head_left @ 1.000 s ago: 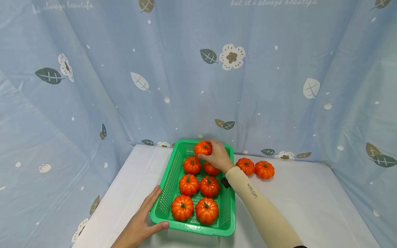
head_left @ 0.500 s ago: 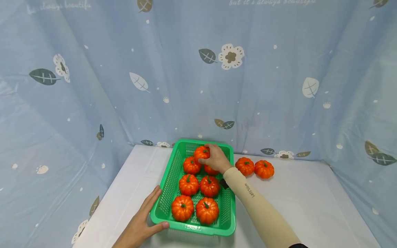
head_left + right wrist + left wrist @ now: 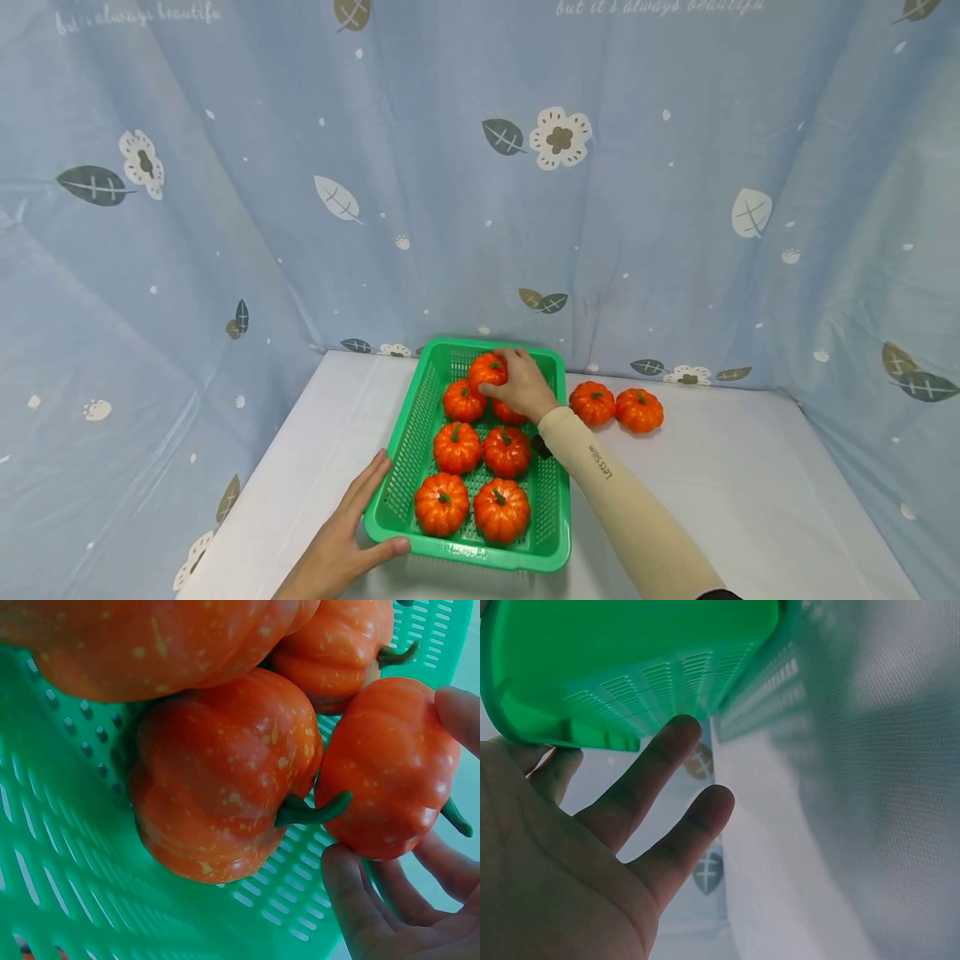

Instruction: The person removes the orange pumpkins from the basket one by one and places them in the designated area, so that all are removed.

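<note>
My right hand [image 3: 525,387] holds a small orange pumpkin [image 3: 487,372] at the far end of a green plastic basket [image 3: 402,467]. Its fingers and thumb lie around the pumpkin's side, and in the right wrist view that pumpkin [image 3: 390,769] is beside another pumpkin [image 3: 232,780] with a green stem. Several more pumpkins [image 3: 457,447] sit in rows in the basket, one partly hidden under my right hand. My left hand [image 3: 341,529] rests against the basket's near left corner, thumb at the rim. In the left wrist view its fingers [image 3: 649,784] are extended and spread beside the green wall.
Two more pumpkins [image 3: 593,404] lie side by side on the white tablecloth [image 3: 720,475], to the right of the basket. A blue curtain [image 3: 450,208] with leaf and flower prints hangs behind the table and along its sides.
The right hand has lowered the pumpkin slightly into the far end of the basket, then stayed nearly still. The left hand and the basket hold their places.
</note>
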`<state>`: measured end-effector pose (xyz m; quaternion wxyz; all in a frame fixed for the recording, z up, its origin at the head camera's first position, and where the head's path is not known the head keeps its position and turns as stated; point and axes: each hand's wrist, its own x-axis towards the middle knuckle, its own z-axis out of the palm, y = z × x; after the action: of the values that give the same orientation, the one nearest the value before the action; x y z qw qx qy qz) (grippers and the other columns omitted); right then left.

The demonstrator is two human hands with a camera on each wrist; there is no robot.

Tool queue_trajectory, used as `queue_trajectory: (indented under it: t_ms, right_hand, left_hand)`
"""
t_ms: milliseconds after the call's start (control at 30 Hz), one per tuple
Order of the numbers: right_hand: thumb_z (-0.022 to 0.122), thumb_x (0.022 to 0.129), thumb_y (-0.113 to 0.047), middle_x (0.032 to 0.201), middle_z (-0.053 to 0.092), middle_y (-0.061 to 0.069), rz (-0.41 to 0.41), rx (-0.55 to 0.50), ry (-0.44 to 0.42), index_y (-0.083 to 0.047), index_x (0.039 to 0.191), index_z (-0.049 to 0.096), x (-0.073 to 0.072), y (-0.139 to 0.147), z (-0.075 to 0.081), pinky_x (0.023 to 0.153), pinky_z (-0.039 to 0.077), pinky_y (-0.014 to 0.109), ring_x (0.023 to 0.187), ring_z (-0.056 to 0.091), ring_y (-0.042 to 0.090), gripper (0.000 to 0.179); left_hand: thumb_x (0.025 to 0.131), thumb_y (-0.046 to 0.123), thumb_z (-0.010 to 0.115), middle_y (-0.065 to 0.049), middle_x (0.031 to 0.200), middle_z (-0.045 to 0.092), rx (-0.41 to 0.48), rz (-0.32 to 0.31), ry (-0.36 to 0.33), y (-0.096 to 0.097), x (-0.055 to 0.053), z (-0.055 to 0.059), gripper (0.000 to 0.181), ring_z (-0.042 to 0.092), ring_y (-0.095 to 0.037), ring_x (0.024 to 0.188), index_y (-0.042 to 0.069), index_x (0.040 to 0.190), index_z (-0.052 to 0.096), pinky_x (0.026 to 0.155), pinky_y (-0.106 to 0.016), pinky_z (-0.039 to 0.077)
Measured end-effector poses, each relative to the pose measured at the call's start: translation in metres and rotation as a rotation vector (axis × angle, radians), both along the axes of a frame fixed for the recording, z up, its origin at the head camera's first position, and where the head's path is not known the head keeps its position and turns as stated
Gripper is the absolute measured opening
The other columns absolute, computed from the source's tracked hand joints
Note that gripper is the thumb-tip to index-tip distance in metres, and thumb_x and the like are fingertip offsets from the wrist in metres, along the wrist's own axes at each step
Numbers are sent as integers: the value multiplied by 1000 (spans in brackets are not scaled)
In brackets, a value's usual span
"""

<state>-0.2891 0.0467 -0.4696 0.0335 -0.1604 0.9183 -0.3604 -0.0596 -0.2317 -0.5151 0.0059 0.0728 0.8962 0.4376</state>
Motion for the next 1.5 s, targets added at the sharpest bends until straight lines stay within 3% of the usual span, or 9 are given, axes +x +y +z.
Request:
queue_trajectory:
  t_ms: [233,700,967,1167,1500]
  right_hand:
    - [79,90,-34,146,45,20,8,7,-17,-9,150,47,1,0,0,104,47,50,123,53,36,72]
    - [79,90,-38,150,43,20,18,54,-13,-12,151,47,3,3,5,104,47,54,127,53,37,74]
    - [79,89,-37,151,42,21,15,62,-33,-12,151,46,6,4,12,105,46,55,128,51,38,75]
    - [80,89,-36,150,43,20,16,46,-16,-12,152,45,10,6,20,104,46,54,128,52,37,75]
    - [79,90,-36,151,43,15,-1,-52,26,-14,152,45,22,24,38,104,46,55,133,48,37,75]
  left_hand:
    - [84,48,81,15,168,11,12,2,-31,0,0,1,100,17,-30,150,41,162,19,104,-74,33]
    - [83,48,82,17,168,11,9,7,-36,0,0,0,101,18,-28,150,41,162,19,105,-73,33]
    - [84,48,81,9,169,12,-4,1,-15,1,0,1,101,20,-39,150,39,162,18,102,-75,34]
    - [84,47,81,7,170,12,-17,-12,13,0,0,-1,102,21,-42,149,37,163,18,100,-76,35]
    - [83,48,82,13,169,10,8,9,-40,1,0,-2,101,17,-33,151,41,162,18,104,-75,32]
